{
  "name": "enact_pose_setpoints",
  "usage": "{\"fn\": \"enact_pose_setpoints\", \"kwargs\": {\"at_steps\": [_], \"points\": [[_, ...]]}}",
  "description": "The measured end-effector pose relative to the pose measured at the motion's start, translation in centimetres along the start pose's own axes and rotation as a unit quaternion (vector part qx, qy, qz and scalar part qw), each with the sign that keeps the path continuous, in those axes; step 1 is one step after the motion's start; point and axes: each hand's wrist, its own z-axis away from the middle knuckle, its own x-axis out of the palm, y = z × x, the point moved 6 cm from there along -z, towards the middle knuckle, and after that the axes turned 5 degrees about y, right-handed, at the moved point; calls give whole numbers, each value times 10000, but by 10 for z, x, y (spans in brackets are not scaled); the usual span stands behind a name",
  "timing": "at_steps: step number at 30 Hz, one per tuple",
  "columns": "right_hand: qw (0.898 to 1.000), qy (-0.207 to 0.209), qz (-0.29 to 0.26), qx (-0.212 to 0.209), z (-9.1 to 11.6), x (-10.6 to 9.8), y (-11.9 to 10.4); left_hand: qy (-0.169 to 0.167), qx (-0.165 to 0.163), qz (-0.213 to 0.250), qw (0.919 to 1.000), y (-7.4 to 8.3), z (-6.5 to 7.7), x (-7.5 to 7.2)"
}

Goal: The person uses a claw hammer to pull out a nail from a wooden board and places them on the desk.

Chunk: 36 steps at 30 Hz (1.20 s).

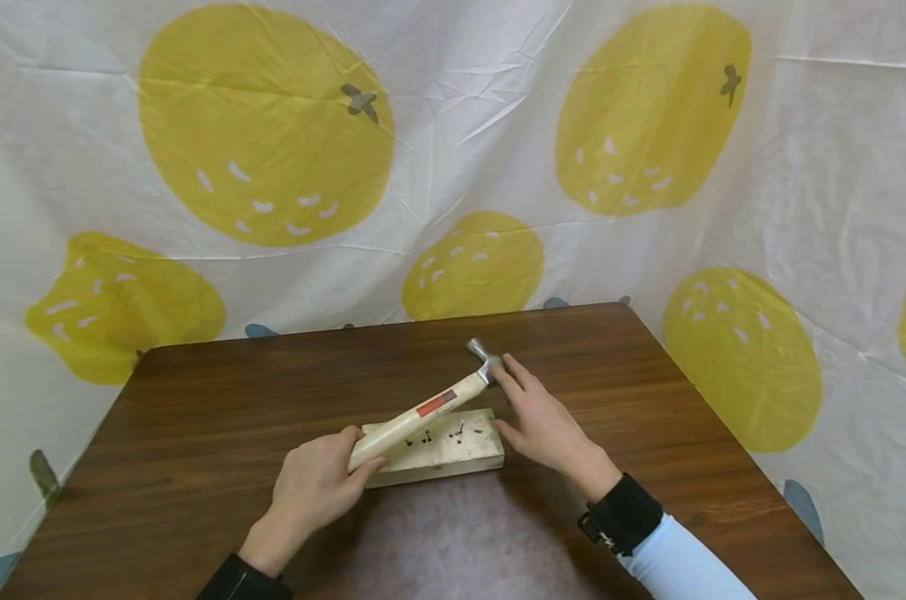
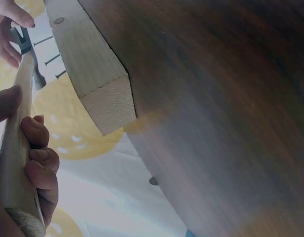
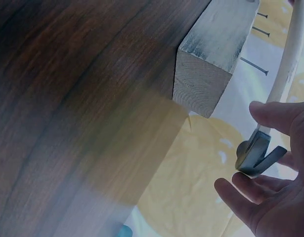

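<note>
My left hand (image 1: 313, 479) grips the lower end of a claw hammer (image 1: 403, 425), its fingers wrapped round the pale wooden handle. The hammer slants up to the right above a wooden block (image 1: 453, 467). Beside the metal hammer head (image 3: 254, 154), my right hand (image 1: 548, 423) has its fingers loosely spread, with the fingertips right at the claw. Its thumb is apart from the other fingers, near the neck of the handle in the right wrist view. Several thin nails (image 3: 254, 66) stick up from the block's top face, some leaning. A red label marks the handle.
The block lies on a dark brown wooden table (image 1: 235, 400). Behind and beside the table hangs a white cloth (image 1: 453, 167) printed with yellow fruit. Black bands (image 1: 623, 512) circle both wrists, and the right arm has a light blue sleeve (image 1: 685, 558).
</note>
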Motion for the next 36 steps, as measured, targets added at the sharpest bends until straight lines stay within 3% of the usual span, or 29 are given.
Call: {"fn": "enact_pose_setpoints", "kwargs": {"at_steps": [7, 14, 29, 36], "points": [[9986, 227, 365, -324, 0, 1, -4, -252, -53, 155, 9995, 2, 1, 1], [9970, 401, 570, -327, 1, 4, -4, -379, -125, 274, 9988, 1, 2, 4], [9902, 1043, 879, -303, -1, 0, -5, -402, -87, 390, 9984, 5, 0, 3], [9790, 1523, 1309, -349, -2, -3, -6, -362, -29, 448, 9983, 7, -2, 1]]}}
